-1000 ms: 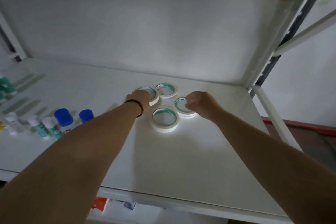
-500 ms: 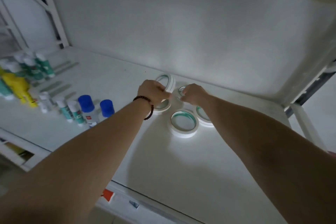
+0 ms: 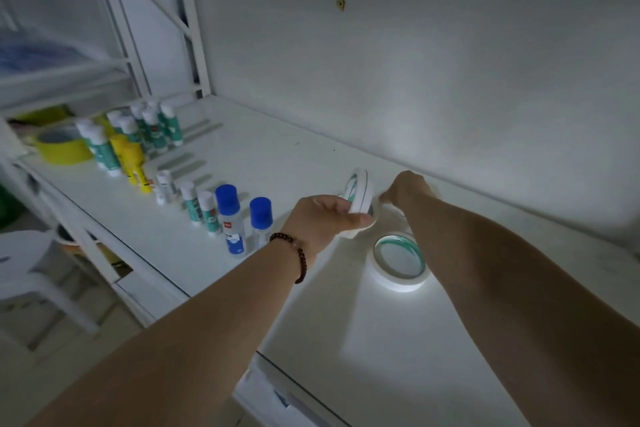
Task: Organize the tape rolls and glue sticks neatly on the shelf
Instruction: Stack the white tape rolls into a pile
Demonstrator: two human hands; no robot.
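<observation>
Your left hand (image 3: 322, 218) is clamped on two white tape rolls (image 3: 360, 194) held together on edge, thumb along their lower rim, lifted just off the white shelf (image 3: 277, 163); a third roll's edge shows beneath them, mostly hidden by your fingers. Your right hand (image 3: 405, 189) reaches just beyond those rolls, toward the back wall (image 3: 450, 80); its fingers point away from you, so you cannot tell whether they pinch anything, and your forearm may cover a roll there. One flat tape roll (image 3: 399, 262) with a green inner ring lies on the shelf near the held rolls, on your side, partly crossed by your right forearm. Left of the held rolls stand two blue-capped glue bottles (image 3: 228, 215), then rows of glue sticks (image 3: 152, 130), blurred, and a yellow tape roll (image 3: 62, 146) at the shelf's far left end.
</observation>
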